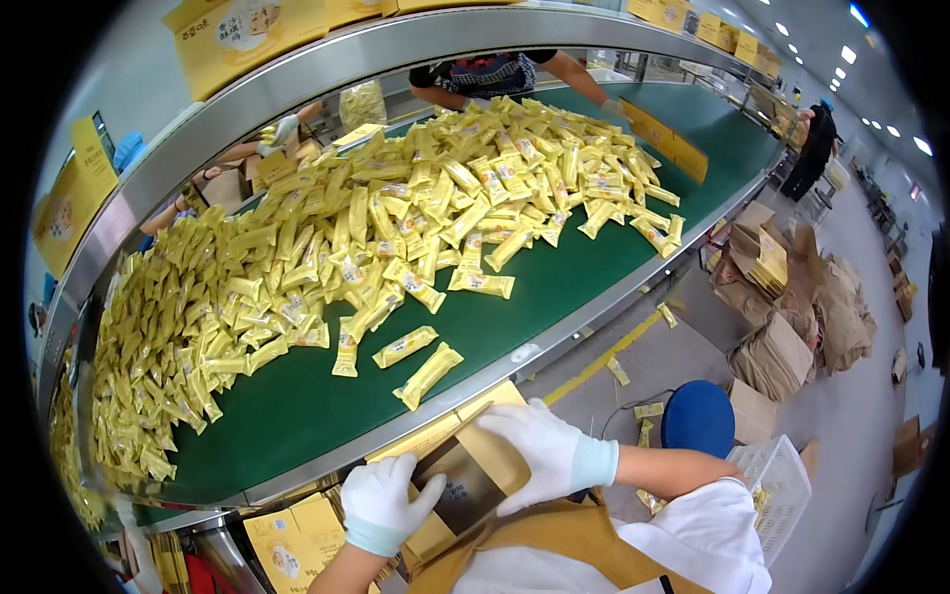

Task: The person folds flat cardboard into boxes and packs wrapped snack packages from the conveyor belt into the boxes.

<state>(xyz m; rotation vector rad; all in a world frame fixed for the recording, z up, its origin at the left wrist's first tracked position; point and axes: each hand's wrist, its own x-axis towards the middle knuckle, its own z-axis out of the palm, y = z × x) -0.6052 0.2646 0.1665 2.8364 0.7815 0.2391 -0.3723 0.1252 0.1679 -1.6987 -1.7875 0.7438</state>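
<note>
**Green conveyor belt heaped with yellow packets, both gloves at one carton!**

Here we are at the near edge of the green conveyor belt (287, 426), its long pile of yellow packets (445, 213) too many to count. Two loose packets (421, 362) lie apart, just in front of it. Down to our hands, both white-gloved: our left hand (391, 503) is half open, thumb away from its curled fingers, touching the carton's left side; how firmly it grips, we cannot tell. Our right hand (534, 445) is spread wide across the right flap. One open carton (463, 487) sits between them, just beside the belt, in front of our body. Count along with us: one blue stool (699, 419), one white crate (777, 495), and across the belt, one person (485, 77) with a hand at one yellow panel (665, 142).
</note>
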